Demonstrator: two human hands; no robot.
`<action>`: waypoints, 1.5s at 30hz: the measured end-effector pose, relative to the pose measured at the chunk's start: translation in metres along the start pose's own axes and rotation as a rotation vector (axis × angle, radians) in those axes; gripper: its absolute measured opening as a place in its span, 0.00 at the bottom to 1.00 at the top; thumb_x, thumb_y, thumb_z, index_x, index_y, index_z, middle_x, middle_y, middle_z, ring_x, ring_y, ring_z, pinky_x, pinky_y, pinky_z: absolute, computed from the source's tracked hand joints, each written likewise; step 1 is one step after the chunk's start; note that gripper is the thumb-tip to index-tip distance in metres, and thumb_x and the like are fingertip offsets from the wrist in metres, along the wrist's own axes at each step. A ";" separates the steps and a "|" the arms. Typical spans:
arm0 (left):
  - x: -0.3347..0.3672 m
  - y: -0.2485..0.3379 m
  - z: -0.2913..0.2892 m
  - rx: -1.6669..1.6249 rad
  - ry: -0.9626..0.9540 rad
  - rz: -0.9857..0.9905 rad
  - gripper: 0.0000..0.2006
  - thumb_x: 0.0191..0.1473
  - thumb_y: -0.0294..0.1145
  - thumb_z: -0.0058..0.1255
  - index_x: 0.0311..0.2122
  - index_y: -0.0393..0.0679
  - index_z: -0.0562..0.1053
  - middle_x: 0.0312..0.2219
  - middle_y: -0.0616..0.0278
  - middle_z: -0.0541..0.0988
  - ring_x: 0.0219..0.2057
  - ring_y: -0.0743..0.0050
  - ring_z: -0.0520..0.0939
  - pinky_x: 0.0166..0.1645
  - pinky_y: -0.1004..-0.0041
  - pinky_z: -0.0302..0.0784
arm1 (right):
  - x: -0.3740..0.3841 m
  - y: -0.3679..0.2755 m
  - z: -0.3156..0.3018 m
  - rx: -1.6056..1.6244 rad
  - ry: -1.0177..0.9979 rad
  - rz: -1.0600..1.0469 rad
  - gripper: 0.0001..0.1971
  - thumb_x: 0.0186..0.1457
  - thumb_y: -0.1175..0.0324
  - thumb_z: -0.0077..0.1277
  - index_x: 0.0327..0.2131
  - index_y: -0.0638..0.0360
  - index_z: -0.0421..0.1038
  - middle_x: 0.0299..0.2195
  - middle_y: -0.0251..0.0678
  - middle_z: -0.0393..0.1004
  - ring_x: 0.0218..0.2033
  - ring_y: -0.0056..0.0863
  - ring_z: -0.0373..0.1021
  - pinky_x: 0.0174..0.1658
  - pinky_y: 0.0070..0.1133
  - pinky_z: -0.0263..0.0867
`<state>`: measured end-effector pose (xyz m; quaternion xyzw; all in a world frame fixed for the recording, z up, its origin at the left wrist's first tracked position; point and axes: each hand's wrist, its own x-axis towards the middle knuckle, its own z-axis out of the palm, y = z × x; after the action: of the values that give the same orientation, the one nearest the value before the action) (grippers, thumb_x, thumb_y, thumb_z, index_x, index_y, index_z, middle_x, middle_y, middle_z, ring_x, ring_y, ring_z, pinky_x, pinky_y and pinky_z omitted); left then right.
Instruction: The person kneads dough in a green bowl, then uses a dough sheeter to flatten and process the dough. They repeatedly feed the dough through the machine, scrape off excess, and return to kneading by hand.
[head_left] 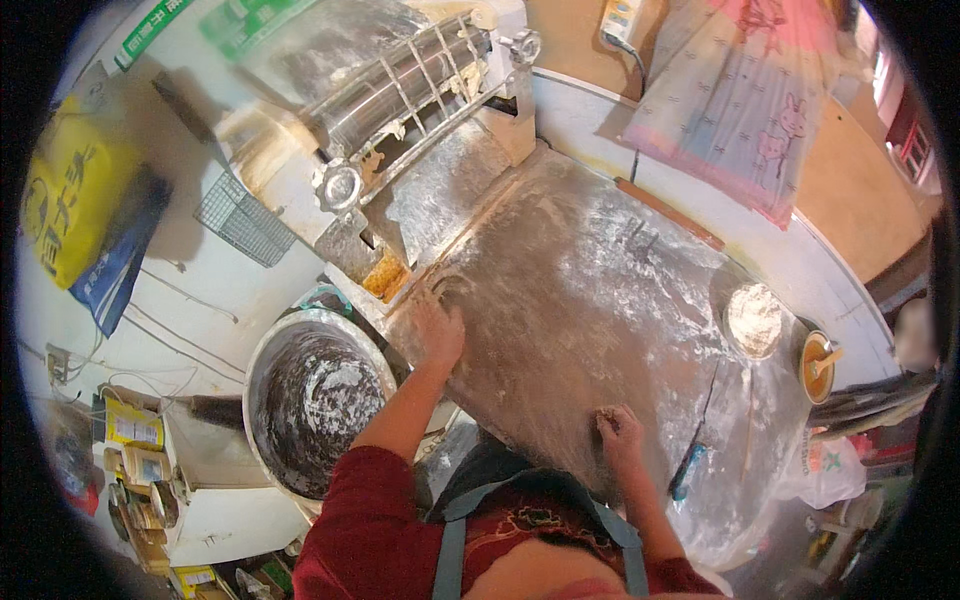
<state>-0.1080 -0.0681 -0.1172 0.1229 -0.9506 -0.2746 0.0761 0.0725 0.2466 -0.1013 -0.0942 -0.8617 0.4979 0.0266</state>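
Note:
My left hand (pixel 437 330) lies on the floured worktable (pixel 560 270), fingers stretched out and apart, near the foot of the dough roller machine (pixel 400 90). Nothing shows in its grip. My right hand (pixel 620 438) is closed at the table's near side, its fingers curled in. Whatever they may hold is hidden from this view. To the right of that hand lies a knife-like tool with a blue handle (pixel 688 470) and a thin dark blade. Scraps of pale dough cling to the machine's rollers and guard bars.
A large floury basin (pixel 318 400) stands left of my left arm. On the table's right are a heap of flour (pixel 754 320) and an orange-brown bowl (pixel 817 367) with a handle in it. A rolling pin (pixel 670 213) lies along the back edge. A wire basket (pixel 243 220) hangs left.

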 end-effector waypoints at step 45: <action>0.319 0.112 -0.422 0.598 0.097 0.456 0.16 0.48 0.36 0.46 0.40 0.40 0.74 0.37 0.50 0.77 0.39 0.58 0.77 0.41 0.66 0.73 | 0.144 -0.126 -0.012 -0.039 0.337 -0.169 0.07 0.52 0.74 0.48 0.36 0.62 0.71 0.27 0.40 0.71 0.30 0.29 0.69 0.35 0.24 0.64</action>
<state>-0.3460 -0.2768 0.3214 -0.0622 -0.9870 0.0450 0.1410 -0.0846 0.2233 0.0066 -0.1041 -0.8594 0.4542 0.2102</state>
